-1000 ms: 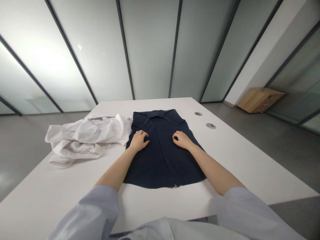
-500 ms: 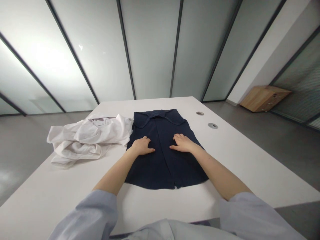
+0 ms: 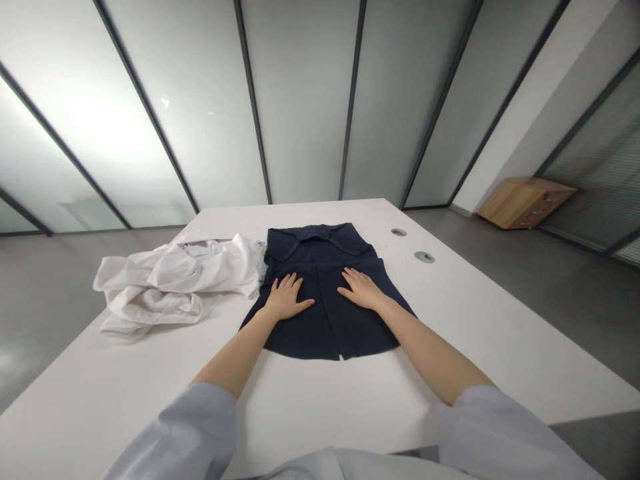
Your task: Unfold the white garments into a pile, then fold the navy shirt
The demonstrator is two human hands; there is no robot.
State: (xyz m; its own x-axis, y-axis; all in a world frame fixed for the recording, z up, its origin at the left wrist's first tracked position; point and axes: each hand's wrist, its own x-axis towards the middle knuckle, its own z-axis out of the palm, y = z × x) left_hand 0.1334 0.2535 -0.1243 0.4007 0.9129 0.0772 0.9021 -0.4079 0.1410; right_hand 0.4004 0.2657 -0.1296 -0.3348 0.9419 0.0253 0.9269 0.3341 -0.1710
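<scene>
Shifted farther from me since a moment ago, my navy collared shirt (image 3: 320,333) lies flat mid-way on the white surface (image 3: 310,407), my left hand (image 3: 286,299) and right hand (image 3: 361,290) pressing on it open-fingered, apart, beside crumpled white cloth (image 3: 170,280) at left.

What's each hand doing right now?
Left hand: open, pressed flat on the navy shirt, gripping nothing.
Right hand: open, pressed flat on the shirt, gripping nothing.
</scene>
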